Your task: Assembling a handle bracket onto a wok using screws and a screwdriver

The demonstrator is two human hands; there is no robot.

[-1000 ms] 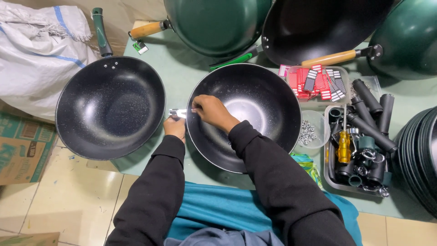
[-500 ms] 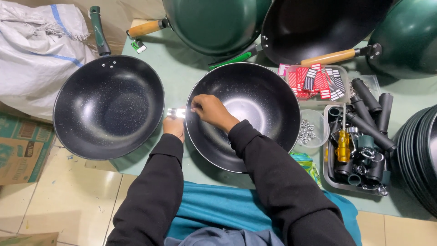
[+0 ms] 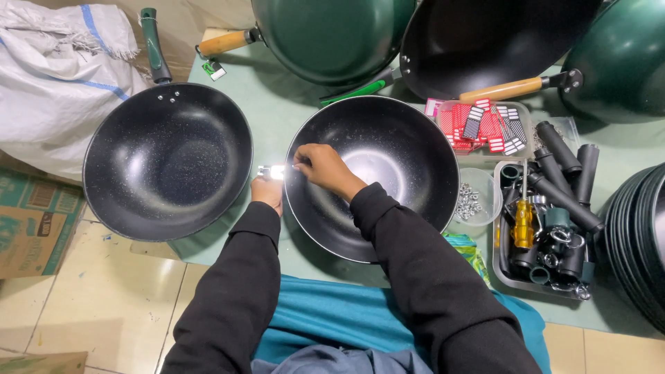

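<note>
A black handleless wok (image 3: pixel 388 173) lies in front of me on the green table. My left hand (image 3: pixel 267 191) holds a small shiny metal bracket (image 3: pixel 271 171) against the outside of the wok's left rim. My right hand (image 3: pixel 322 166) reaches over the rim from inside the wok, fingertips pinched at the same spot on the rim; what it pinches is too small to see. Both arms wear black sleeves.
A second black wok with a green handle (image 3: pixel 166 159) sits at the left. Green woks with wooden handles (image 3: pixel 332 34) line the back. At right: a tray of black handles and a yellow screwdriver (image 3: pixel 523 225), a cup of nuts (image 3: pixel 474 201), red tags (image 3: pixel 481 125), stacked pans (image 3: pixel 637 242).
The hands stay at the wok's left rim with only slight finger shifts. The view has drifted slightly.
</note>
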